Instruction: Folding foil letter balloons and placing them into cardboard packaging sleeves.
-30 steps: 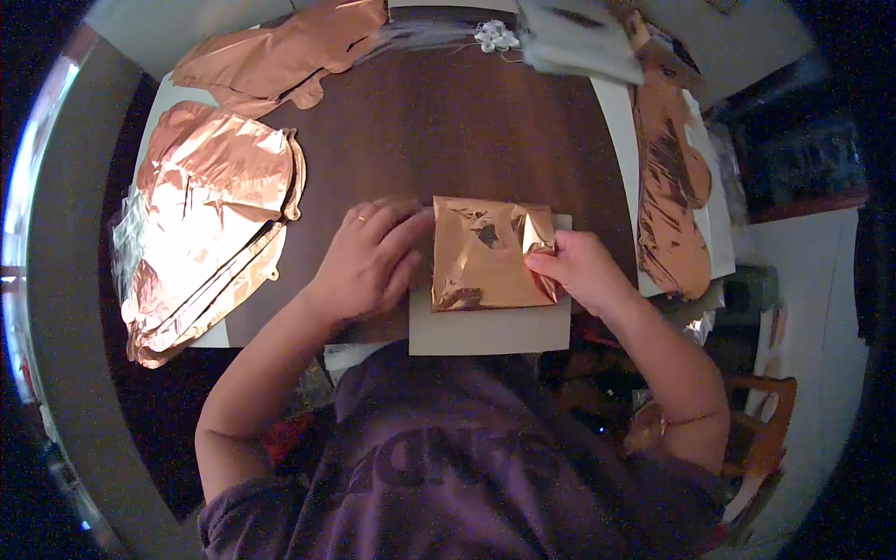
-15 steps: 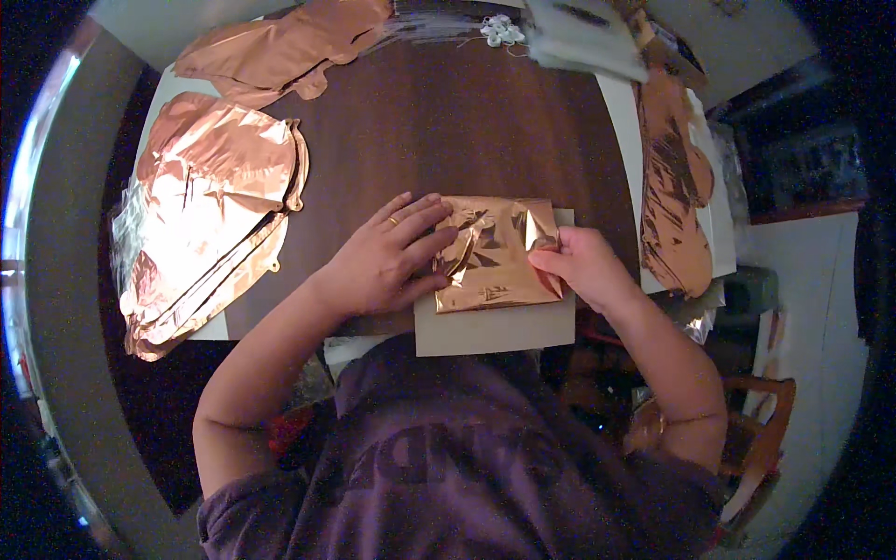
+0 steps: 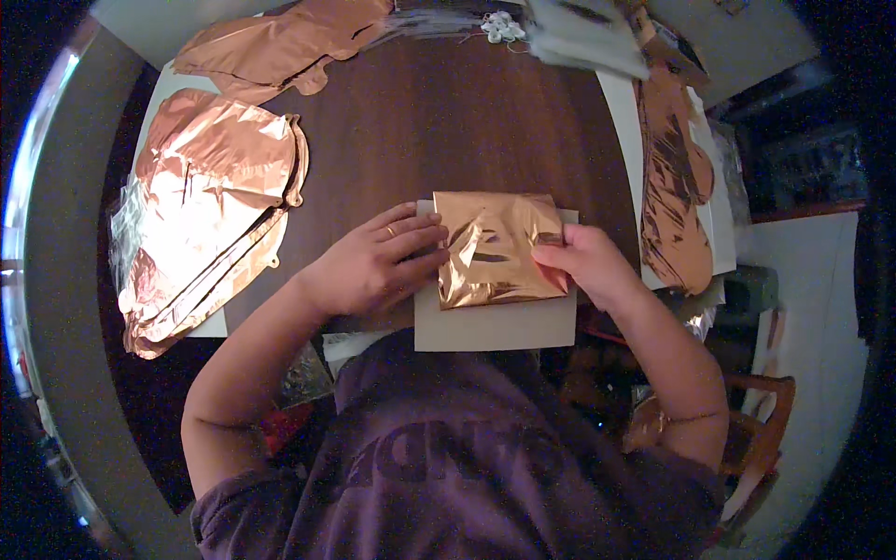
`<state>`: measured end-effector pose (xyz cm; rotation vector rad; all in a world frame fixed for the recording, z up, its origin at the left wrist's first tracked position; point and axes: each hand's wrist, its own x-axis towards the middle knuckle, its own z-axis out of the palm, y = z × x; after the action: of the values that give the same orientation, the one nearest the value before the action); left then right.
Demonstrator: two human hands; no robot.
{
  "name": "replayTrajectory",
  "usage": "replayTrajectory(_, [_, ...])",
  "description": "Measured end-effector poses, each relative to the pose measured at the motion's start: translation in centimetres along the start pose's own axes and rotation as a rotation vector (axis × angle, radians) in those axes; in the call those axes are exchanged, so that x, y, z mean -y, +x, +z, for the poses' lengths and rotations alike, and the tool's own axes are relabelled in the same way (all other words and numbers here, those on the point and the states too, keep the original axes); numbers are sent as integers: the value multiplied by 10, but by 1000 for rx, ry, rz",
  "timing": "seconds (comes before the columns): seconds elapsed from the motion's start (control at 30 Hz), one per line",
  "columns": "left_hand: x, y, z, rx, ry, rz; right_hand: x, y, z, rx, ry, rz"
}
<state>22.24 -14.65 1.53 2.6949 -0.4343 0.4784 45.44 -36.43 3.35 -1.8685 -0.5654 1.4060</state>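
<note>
A copper-coloured foil balloon (image 3: 495, 266), folded flat into a square, lies on a pale card (image 3: 495, 331) at the table's near edge. My right hand (image 3: 588, 266) pinches the balloon's right edge, thumb on top and the other fingers hidden beneath. At its left edge rests my left hand (image 3: 383, 261), fingers stretched out, their tips touching or just beside the foil; a ring is on one finger.
Flat foil balloons (image 3: 215, 168) are piled on the left, with another foil balloon (image 3: 280, 47) at the far left and more foil (image 3: 672, 187) along the right. White string (image 3: 502, 28) and clear plastic bags (image 3: 588, 37) lie at the back of the brown table (image 3: 448, 121).
My left hand has slid left off the top of the folded balloon to its edge. The foil's upper left corner is now uncovered. My right hand keeps its pinch.
</note>
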Motion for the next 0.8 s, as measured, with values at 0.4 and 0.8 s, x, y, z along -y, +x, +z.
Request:
replayTrajectory(0.4, [8,-4,10,-3,-27,19,8,-20,20,-23,133,-24])
replayTrajectory(0.8, [-23,21,28,104,114,-377,-8,-15,27,-105,40,-104])
